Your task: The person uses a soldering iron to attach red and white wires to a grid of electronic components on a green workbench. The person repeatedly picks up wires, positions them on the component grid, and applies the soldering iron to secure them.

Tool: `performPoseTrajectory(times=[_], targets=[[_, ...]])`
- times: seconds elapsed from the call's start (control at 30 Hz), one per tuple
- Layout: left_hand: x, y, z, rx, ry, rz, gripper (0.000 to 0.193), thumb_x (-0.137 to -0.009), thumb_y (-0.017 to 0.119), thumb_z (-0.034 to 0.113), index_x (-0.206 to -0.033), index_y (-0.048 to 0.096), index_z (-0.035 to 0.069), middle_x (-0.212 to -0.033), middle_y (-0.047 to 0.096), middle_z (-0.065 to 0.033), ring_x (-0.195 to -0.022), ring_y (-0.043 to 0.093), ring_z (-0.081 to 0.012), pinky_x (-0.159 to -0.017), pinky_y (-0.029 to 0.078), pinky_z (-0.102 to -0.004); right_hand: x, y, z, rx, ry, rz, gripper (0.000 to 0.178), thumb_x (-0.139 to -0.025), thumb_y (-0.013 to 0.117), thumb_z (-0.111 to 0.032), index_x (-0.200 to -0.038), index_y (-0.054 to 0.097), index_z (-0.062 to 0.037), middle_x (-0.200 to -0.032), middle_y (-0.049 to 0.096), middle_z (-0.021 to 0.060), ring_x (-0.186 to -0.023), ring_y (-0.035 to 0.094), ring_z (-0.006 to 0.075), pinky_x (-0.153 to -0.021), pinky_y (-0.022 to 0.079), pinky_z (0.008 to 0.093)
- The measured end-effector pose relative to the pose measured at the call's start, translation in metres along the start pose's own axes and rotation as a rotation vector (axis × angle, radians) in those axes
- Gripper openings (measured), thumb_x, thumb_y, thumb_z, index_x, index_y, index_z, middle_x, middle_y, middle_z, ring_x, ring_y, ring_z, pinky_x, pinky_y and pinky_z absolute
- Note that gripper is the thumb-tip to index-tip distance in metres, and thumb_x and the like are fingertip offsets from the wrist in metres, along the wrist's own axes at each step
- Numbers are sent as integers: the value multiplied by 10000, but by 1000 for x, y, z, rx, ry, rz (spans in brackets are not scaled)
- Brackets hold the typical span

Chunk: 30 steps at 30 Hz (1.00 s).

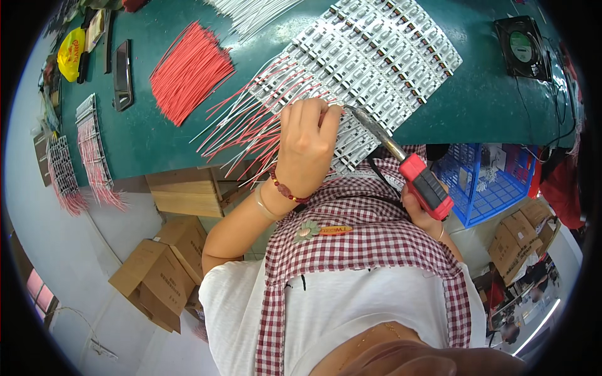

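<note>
My left hand is closed in a pinch over the near part of a slanted panel of small white circuit boards. What its fingertips hold is hidden. Wrapped round the red and black handle of a soldering iron is my right hand. The iron's metal tip reaches up and left, close beside the left fingers at the boards. Red and white wires stick out leftward from the panel's near-left rows. Loose red wires lie in a bundle left of the panel, and white wires at the far edge.
Two board strips with red wires overhang the green table's left edge. A dark phone and yellow bag lie nearby. At the right are a square black fan and, below table height, a blue crate. Cardboard boxes stand below left.
</note>
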<state>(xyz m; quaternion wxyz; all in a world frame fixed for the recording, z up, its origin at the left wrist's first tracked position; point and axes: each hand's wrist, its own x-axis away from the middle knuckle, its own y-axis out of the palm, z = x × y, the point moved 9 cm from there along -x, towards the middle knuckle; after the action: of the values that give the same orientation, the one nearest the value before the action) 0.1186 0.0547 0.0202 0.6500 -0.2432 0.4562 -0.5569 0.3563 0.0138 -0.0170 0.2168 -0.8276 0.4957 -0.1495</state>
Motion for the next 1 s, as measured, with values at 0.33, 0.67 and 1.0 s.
performPoseTrajectory(times=[0.33,0.67,1.0], targets=[[0,0,0,-10,-6,-9,271,-740,622,-10,-994,692,53,-902,566,-66,-853,557,-241,-774,424,-363,11,0,14,-92,76,-2,187,-785,707,-138,-920,675,-12,-828,658,137,-654,640,293,-566,500,362],[6,-5,8,50,52,48,250,-710,660,-18,-945,702,58,-793,530,-33,-751,527,-208,-674,405,-342,29,-9,35,-194,227,43,185,-752,717,-86,-917,689,-6,-818,667,138,-661,626,306,-590,483,374],[5,0,9,45,-22,55,174,-733,724,-23,-891,685,38,-755,476,-57,-724,512,-234,-656,414,-359,31,-6,40,-168,185,-5,161,-787,716,-151,-879,678,-24,-801,658,110,-638,618,270,-562,466,355]])
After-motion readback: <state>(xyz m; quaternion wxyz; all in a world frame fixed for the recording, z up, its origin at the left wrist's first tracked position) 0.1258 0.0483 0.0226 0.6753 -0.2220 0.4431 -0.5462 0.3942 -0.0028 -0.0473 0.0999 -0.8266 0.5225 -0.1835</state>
